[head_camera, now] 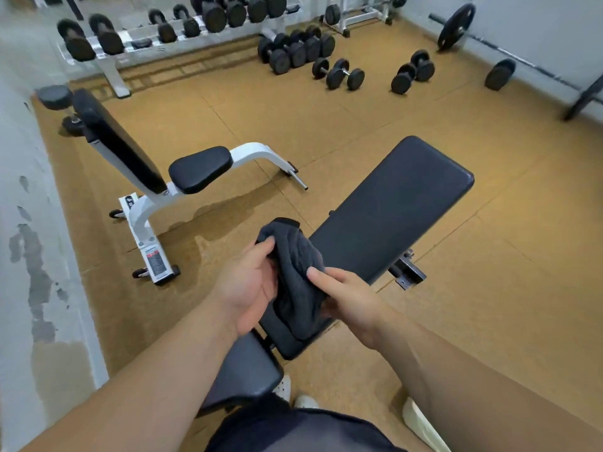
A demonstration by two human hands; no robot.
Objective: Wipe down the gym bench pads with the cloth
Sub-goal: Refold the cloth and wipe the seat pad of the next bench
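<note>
**Cloth in hand, wiping barely begun**

Both hands hold the cloth (295, 275), a dark bundle bunched between them just above the near end of the back pad (391, 207). The left hand (251, 285) has its grip closed on the cloth's upper left side, thumb and fingers pinching a fold; the right hand (346, 298) grips the lower right edge, index finger laid along the fabric. The cloth looks gathered up, not spread flat, so I judge this as folding or readying it, not a stroke in progress.

Whether it touches the pad I cannot tell. The back pad shows no clear streaks or damp marks, so nothing proves any of it is wiped. The seat pad (241, 370), partly hidden under the left forearm, appears untouched too. A second bench (146, 158) stands well apart to the left. Most of the job seems left.
</note>
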